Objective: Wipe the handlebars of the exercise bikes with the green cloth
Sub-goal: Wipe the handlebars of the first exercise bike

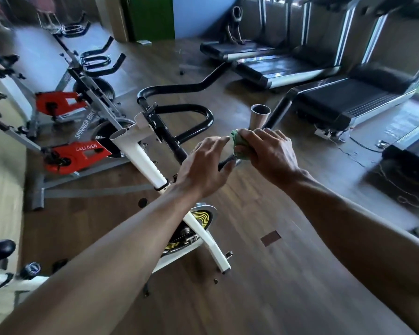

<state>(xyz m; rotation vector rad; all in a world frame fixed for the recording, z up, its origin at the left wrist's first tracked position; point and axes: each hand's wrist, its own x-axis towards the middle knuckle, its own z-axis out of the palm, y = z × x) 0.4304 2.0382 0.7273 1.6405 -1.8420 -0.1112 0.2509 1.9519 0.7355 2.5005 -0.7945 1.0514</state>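
**Cloth on the near bar**

Small, soft green cloth (237,147), bunched: light and limp, best gripped wadded in the fist. Right hand (267,151) is clamping it around the white bike's black tubular handlebar (179,89), near end. Left hand (203,165) is hovering beside, fingers loosely spread, holding nothing.

"CALLIVEN" in white on the orange flywheel guard (76,157) of the nearer grey bike. "SPINNER BIKE" in white runs along that grey bike's slanted frame tube (86,125), last letters partly cut off. The farther orange guard (58,102) shows no legible print.
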